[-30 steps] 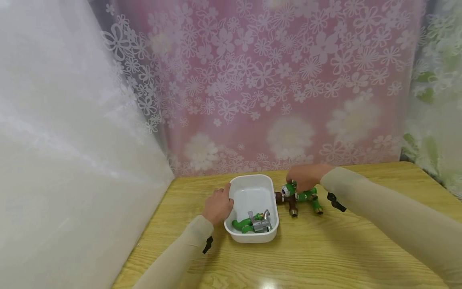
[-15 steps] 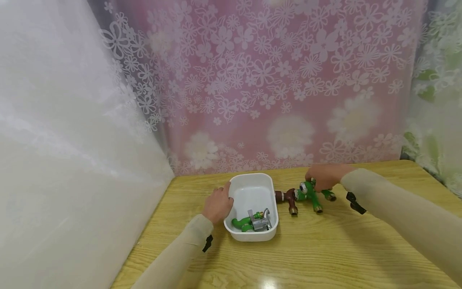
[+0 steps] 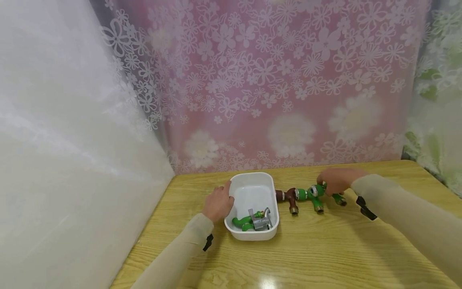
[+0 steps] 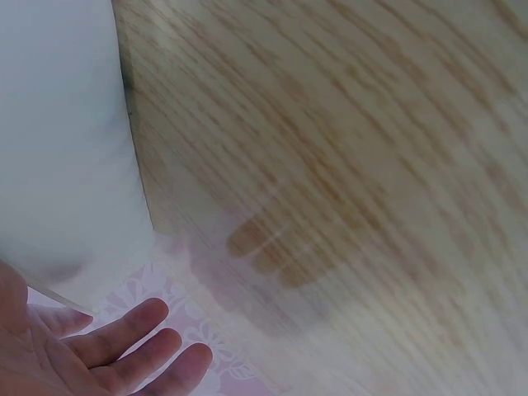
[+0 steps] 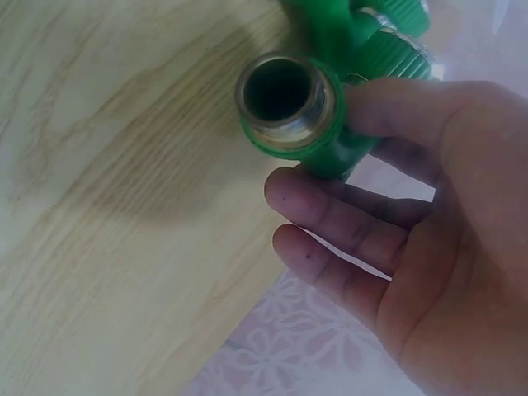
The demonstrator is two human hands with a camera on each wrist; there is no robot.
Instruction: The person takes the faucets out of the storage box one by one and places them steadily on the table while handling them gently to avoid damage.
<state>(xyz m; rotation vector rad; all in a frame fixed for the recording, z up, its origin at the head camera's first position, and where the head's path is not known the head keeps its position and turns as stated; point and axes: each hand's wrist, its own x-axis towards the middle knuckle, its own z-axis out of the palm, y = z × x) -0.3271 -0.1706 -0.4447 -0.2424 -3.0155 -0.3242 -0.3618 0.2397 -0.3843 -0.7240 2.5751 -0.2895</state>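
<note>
My left hand (image 3: 218,204) holds the left rim of a white plastic basin (image 3: 252,237), thumb and index finger at the rim. In the left wrist view its other fingers (image 4: 177,371) extend loosely outside the wall. A green tap-like piece (image 3: 241,222) and a chrome tap (image 3: 261,223) lie in the basin's near end. Right of the basin, my right hand (image 3: 337,180) grips a green pipe fitting (image 3: 339,198), partly hidden by the fingers. The right wrist view shows its brass threaded mouth (image 5: 283,95). Beside it lie another green fitting (image 3: 317,204) and a brown fitting (image 3: 291,200).
The wooden table (image 3: 288,257) carries everything. Behind its far edge hangs a pink flowered curtain (image 3: 252,100). A white sheet (image 3: 72,140) hangs along the left side, and a pale green patterned curtain (image 3: 440,120) stands at the right.
My right hand has moved right along the table with the green fitting, bringing it from over the brown one to the row's right end. My left hand and the basin stay put.
</note>
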